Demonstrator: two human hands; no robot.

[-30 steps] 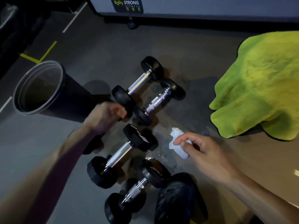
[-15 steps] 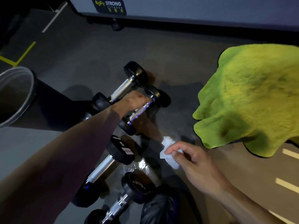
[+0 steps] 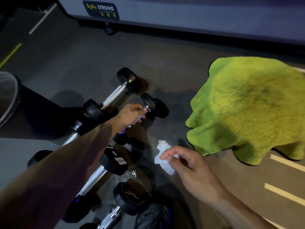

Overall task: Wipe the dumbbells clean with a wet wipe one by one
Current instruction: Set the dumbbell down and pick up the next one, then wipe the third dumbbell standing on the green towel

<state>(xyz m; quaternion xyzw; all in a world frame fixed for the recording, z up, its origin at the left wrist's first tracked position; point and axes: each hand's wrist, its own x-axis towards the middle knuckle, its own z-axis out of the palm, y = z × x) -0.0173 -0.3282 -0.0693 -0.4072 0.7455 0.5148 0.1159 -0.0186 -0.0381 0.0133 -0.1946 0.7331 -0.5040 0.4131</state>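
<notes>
Dumbbell [image 3: 149,111], the small one second from the far end of the floor row, is your pick: your left hand [image 3: 132,114] wraps its chrome handle, fingers curled round the bar, probably to lift or steady it for wiping. Wet wipe [image 3: 163,157] sits crumpled in your right hand [image 3: 189,167], pinched between thumb and fingertips with the other fingers loosely bent, near the gripped dumbbell but not touching it, so wiping of this one looks not yet begun. Larger dumbbell [image 3: 115,95] lies just behind it, and two more [image 3: 105,169] [image 3: 125,200] lie nearer you, partly hidden under your left forearm. Wet specks [image 3: 127,176] glint on the floor between the near ones, likely from the wipe. Green towel [image 3: 252,106] lies spread to the right, well apart. Black bin [image 3: 9,96] lies on its side at the left, mouth towards you, maybe for used wipes.
</notes>
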